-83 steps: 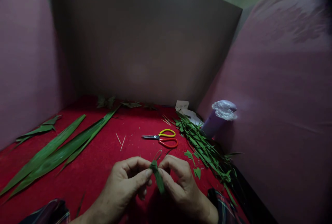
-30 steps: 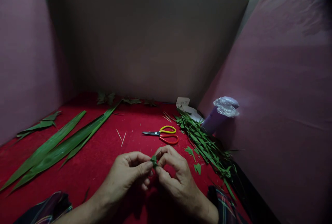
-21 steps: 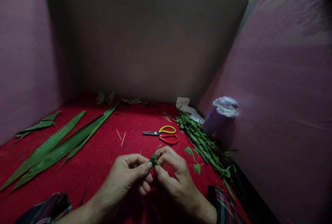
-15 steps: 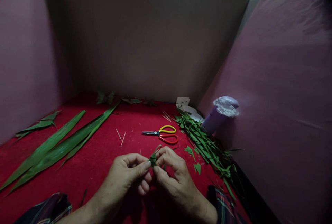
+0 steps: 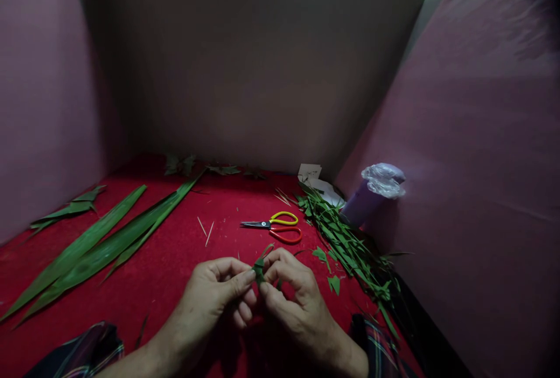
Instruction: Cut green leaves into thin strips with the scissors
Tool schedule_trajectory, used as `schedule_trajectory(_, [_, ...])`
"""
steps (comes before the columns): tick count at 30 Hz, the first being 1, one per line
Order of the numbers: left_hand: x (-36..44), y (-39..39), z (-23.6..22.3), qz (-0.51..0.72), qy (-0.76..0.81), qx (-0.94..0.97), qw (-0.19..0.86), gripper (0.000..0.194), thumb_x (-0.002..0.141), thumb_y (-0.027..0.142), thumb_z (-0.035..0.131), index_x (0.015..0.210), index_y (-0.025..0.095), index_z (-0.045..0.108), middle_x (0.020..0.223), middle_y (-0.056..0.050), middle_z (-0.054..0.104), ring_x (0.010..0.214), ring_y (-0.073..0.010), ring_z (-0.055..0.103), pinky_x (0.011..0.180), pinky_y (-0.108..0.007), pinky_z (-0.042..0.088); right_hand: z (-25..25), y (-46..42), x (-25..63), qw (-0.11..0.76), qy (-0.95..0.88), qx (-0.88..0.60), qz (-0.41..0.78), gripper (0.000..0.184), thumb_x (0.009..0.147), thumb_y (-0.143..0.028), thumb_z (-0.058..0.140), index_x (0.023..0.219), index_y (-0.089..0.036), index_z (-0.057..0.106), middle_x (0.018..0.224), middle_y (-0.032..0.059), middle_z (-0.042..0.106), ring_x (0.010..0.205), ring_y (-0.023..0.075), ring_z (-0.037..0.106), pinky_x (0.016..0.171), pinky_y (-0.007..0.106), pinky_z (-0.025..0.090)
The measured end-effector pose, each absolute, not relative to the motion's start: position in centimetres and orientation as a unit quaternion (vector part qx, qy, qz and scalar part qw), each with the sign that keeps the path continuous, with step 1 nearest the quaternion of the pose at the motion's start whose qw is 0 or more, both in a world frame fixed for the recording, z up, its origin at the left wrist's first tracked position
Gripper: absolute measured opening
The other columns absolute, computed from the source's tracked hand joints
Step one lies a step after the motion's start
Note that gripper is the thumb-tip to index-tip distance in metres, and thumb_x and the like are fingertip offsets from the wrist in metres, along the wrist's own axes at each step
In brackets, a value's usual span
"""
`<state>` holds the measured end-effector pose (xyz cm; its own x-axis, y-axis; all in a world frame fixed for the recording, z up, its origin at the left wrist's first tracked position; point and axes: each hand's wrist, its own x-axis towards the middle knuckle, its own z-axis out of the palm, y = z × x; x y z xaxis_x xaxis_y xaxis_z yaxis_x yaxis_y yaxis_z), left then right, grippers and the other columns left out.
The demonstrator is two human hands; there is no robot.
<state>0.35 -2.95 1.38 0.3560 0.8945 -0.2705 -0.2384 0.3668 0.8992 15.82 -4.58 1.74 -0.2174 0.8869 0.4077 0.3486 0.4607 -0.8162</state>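
Note:
A small folded piece of green leaf (image 5: 259,267), with a thin loop sticking up at its top, is pinched between both my hands. My left hand (image 5: 214,293) grips its left side with thumb and forefinger, the other fingers curled beneath. On the other side, my right hand (image 5: 295,290) is closed on it with thumb and fingertips. Part of the leaf piece is hidden behind the fingers. Just beyond the hands lie scissors (image 5: 273,226) with one yellow and one red handle, blades pointing left.
Long green leaves (image 5: 100,255) lie on the red cloth (image 5: 166,273) at left. A heap of leaf strips (image 5: 350,244) runs along the right, beside a purple roll (image 5: 365,200) in clear plastic. Toothpicks (image 5: 209,234) lie left of the scissors. Folded leaf pieces (image 5: 223,170) sit by the back wall.
The whole view has shifted very slightly. Both hands keep hold of the leaf piece in nearly the same pose.

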Motion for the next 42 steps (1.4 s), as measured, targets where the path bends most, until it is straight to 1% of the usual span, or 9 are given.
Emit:
schedule_trajectory(7, [0.4,-2.8,0.8,0.382,0.397,0.415,0.724,0.026,0.067,0.035,0.070,0.064,0.011,0.059,0.051,0.000,0.061,0.039,-0.0073,0.053,0.040,-0.017,0.042,1.5,-4.6,15.8,0.448,-0.726,-0.422,0.306,0.017,0.074,-0.007,0.051,0.061,-0.017,0.048,0.077,0.0028,0.053,0.076,0.0153,0.051,0.068,0.026,0.039])
schedule_trajectory(12, [0.5,-2.7,0.5,0.374,0.397,0.448,0.709,0.027,0.070,0.037,0.067,0.066,0.012,0.059,0.052,0.000,0.060,0.036,-0.0059,0.050,0.033,-0.015,0.039,1.5,-4.5,15.9,0.442,-0.727,-0.423,0.311,0.018,0.075,-0.010,0.050,0.059,-0.018,0.046,0.069,0.0014,0.052,0.068,0.0140,0.048,0.063,0.025,0.037])
schedule_trajectory(16, [0.5,-2.7,0.5,0.362,0.382,0.467,0.710,0.026,0.071,0.038,0.065,0.070,0.013,0.058,0.054,0.000,0.060,0.037,-0.0069,0.051,0.033,-0.015,0.040,1.4,-4.6,15.8,0.421,-0.728,-0.445,0.307,0.017,0.075,-0.012,0.050,0.059,-0.018,0.047,0.065,-0.0002,0.051,0.062,0.0129,0.046,0.059,0.024,0.036])
schedule_trajectory(20, [0.4,-2.7,0.6,0.354,0.390,0.471,0.707,0.027,0.072,0.038,0.064,0.068,0.012,0.057,0.052,0.000,0.060,0.036,-0.0066,0.050,0.032,-0.015,0.040,1.4,-4.6,15.7,0.404,-0.730,-0.452,0.316,0.016,0.076,-0.014,0.051,0.060,-0.017,0.048,0.064,-0.0008,0.051,0.061,0.0120,0.046,0.059,0.024,0.035])
schedule_trajectory(24, [0.4,-2.7,0.8,0.363,0.392,0.449,0.716,0.028,0.071,0.038,0.065,0.064,0.013,0.057,0.050,0.000,0.060,0.035,-0.0068,0.050,0.032,-0.015,0.040,1.4,-4.6,16.1,0.399,-0.708,-0.456,0.362,0.025,0.085,-0.022,0.046,0.061,-0.017,0.048,0.062,-0.0020,0.048,0.059,0.0108,0.044,0.057,0.023,0.035])
schedule_trajectory(27, [0.4,-2.8,1.1,0.373,0.387,0.432,0.724,0.027,0.071,0.037,0.066,0.064,0.013,0.057,0.049,0.000,0.060,0.035,-0.0070,0.051,0.033,-0.014,0.040,1.5,-4.6,16.2,0.420,-0.668,-0.464,0.404,0.028,0.091,-0.029,0.039,0.068,-0.017,0.049,0.062,-0.0029,0.047,0.058,0.0100,0.044,0.056,0.022,0.036])
schedule_trajectory(32, [0.4,-2.9,1.5,0.381,0.384,0.439,0.718,0.027,0.071,0.036,0.067,0.063,0.012,0.058,0.049,0.001,0.060,0.035,-0.0062,0.051,0.034,-0.014,0.040,1.6,-4.8,15.8,0.422,-0.667,-0.455,0.412,0.014,0.087,-0.028,0.049,0.081,-0.017,0.053,0.070,-0.0019,0.053,0.064,0.0106,0.046,0.059,0.022,0.038])
schedule_trajectory(37, [0.5,-2.9,1.7,0.381,0.396,0.436,0.712,0.027,0.070,0.036,0.067,0.063,0.012,0.058,0.048,0.000,0.059,0.036,-0.0068,0.051,0.035,-0.015,0.042,1.1,-4.6,16.0,0.434,-0.608,-0.457,0.483,0.026,0.090,-0.037,0.043,0.077,-0.016,0.052,0.066,-0.0020,0.051,0.058,0.0095,0.044,0.054,0.021,0.036])
schedule_trajectory(42, [0.4,-2.6,1.7,0.398,0.390,0.449,0.699,0.026,0.071,0.036,0.066,0.065,0.012,0.058,0.052,0.000,0.060,0.037,-0.0069,0.052,0.035,-0.015,0.042,0.9,-4.5,16.2,0.415,-0.605,-0.455,0.505,0.025,0.087,-0.037,0.050,0.075,-0.015,0.054,0.069,-0.0004,0.054,0.061,0.0102,0.046,0.055,0.021,0.036])
